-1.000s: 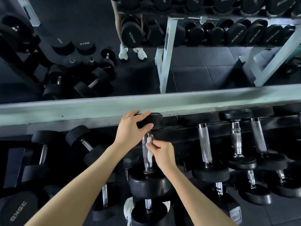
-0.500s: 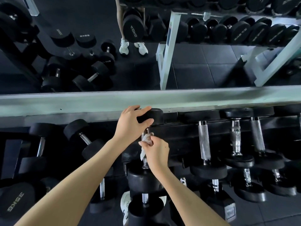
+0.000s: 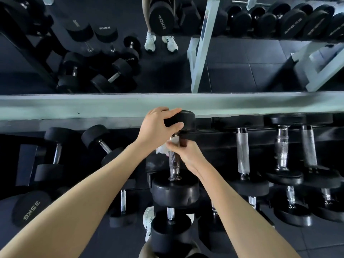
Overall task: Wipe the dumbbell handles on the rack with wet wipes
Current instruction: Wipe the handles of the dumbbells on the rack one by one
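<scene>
Here, seen from the head camera, one dumbbell lies on the top tier of the rack, directly in front of the person at the centre of the view. Its long axis runs away from the person, almost straight up the frame. The near head points toward the person. The far head points at the pale ledge behind the rack and lies just beside it. Between the two heads, the knurled metal handle is bare along its lower half and covered along its upper half.

The left hand grips the far head: the fingers curl over its top edge and the thumb clamps against its side. The right hand is clenched round the upper part of the handle, pressing a white wet wipe against the metal. The wipe is bunched, and a crumpled fold shows to the left of the fingers, between the two hands. How far it wraps round the handle cannot be told.

To the right, neighbouring dumbbells lie on the same tier with their axes roughly parallel to the first. To the left, others lie at a slant. A large dumbbell marked 35KG sits at lower left. A pale shoe shows on the floor just left of the lower tier.
</scene>
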`<state>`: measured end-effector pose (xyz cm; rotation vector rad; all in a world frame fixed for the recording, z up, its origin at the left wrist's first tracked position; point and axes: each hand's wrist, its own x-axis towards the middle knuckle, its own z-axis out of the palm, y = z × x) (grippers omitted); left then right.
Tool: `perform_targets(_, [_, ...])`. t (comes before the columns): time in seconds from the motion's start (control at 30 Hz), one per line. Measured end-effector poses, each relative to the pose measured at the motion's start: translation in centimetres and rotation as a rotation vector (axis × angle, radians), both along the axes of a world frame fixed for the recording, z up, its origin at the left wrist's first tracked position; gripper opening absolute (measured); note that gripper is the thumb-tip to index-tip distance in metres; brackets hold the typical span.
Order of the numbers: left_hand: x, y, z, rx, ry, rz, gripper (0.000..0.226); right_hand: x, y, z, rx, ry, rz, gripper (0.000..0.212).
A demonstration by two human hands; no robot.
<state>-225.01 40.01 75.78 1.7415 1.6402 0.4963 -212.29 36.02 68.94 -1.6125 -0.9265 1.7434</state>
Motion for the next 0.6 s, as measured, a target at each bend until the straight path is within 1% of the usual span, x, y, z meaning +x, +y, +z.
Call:
perform_targets(0.07, [-0.1, 0.0, 0.0, 0.004, -0.006, -0.008, 0.046, 0.0, -0.9, -0.8, -0.074, 0.081, 0.065, 0.031])
perform_targets(0.13, [-0.2, 0.0, 0.1, 0.002, -0.008, -0.017, 0.047, -0.2, -1.2, -1.0, -0.092, 0.118, 0.071, 0.033])
perform_targets(0.2, [-0.2, 0.1, 0.1, 0.005, -0.009, -0.025, 0.047, -0.2, -1.4, -0.9, -0.091, 0.096, 0.044, 0.032])
perform_targets(0.3, [-0.3, 0.1, 0.0, -0.002, -0.013, -0.025, 0.047, -0.3, -2.4, -0.2, -0.06, -0.053, 0.012, 0.018])
perform_targets(0.37, [-0.3, 0.1, 0.0, -0.007, -0.02, -0.022, 0.047, -0.4, -3.2, 0.7, 0.008, -0.185, 0.006, 0.009])
perform_targets(0.43, [-0.3, 0.1, 0.0, -0.01, -0.017, -0.025, 0.047, -0.2, -3.9, 1.3, 0.082, -0.291, 0.008, 0.007])
perform_targets(0.47, [-0.2, 0.2, 0.0, -0.01, -0.013, -0.027, 0.047, -0.1, -4.2, 1.8, 0.106, -0.315, 0.01, 0.01])
perform_targets(0.53, [-0.3, 0.2, 0.2, -0.019, -0.005, -0.042, 0.047, 0.2, -4.7, 2.9, 0.13, -0.294, 0.029, 0.029])
perform_targets(0.57, [-0.3, 0.2, 0.3, -0.028, 0.003, -0.055, 0.048, 0.3, -4.9, 3.4, 0.14, -0.257, 0.048, 0.033])
perform_targets(0.6, [-0.4, 0.1, 0.3, -0.037, 0.011, -0.064, 0.048, 0.3, -5.1, 4.0, 0.156, -0.223, 0.075, 0.031])
